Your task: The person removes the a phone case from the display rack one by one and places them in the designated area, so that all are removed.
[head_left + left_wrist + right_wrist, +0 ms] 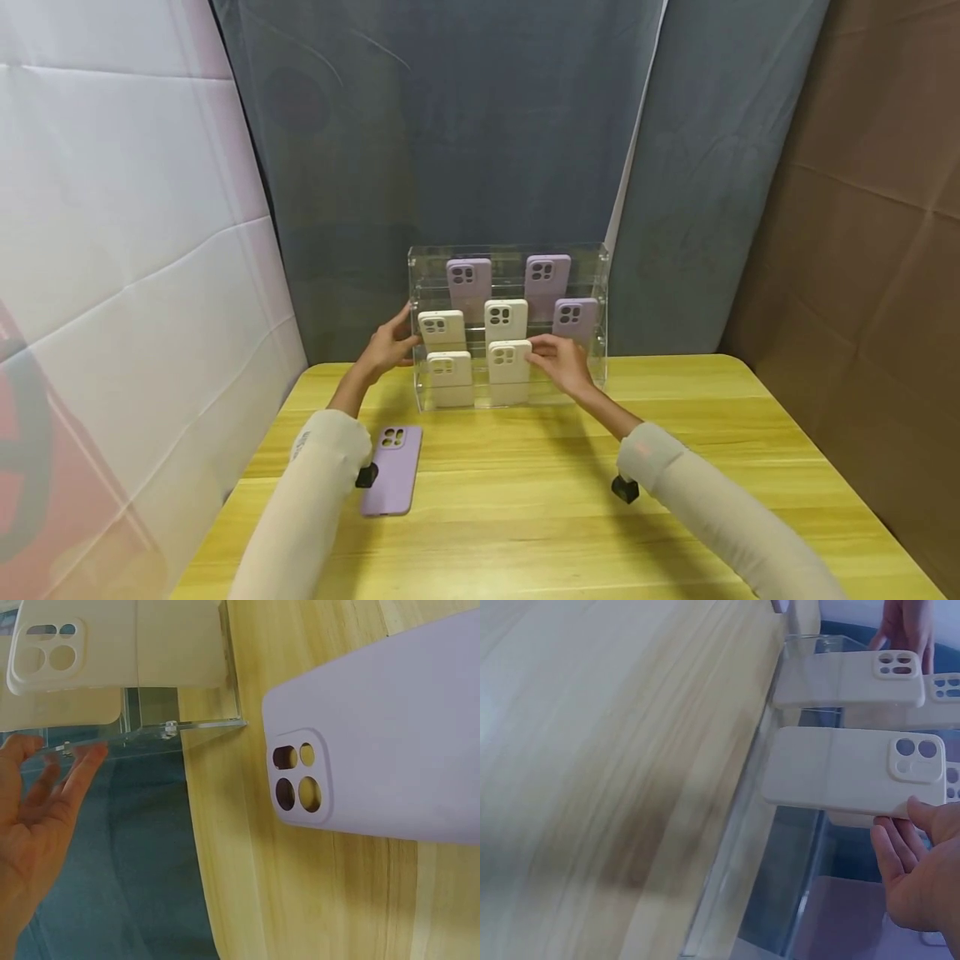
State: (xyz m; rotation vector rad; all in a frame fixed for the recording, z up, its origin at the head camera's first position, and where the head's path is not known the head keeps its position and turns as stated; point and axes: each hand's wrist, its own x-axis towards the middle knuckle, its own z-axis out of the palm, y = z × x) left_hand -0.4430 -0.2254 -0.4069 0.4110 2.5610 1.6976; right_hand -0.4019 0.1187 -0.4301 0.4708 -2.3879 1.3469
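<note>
My right hand (pixel 564 363) pinches the edge of a cream phone case (pixel 847 769), between thumb and fingers near its camera cutouts. That case stands upright in the bottom tier of a clear acrylic display stand (pixel 510 250). On the other side, my left hand (pixel 37 817) holds the stand's side edge, thumb on one face and fingers on the other. Another cream phone case (pixel 450 379) stands left of the pinched one. Flat on the table by my left sleeve lies a lilac phone case (pixel 397 475), partly covered by the sleeve in the head view.
Higher tiers hold cream phone cases (pixel 442 327) and lilac phone cases (pixel 547 283). The stand is near the back edge of the wooden table (pixel 510 517). A grey curtain (pixel 510 125) hangs behind, with a white cloth (pixel 135 183) left and a brown cloth (pixel 862 208) right.
</note>
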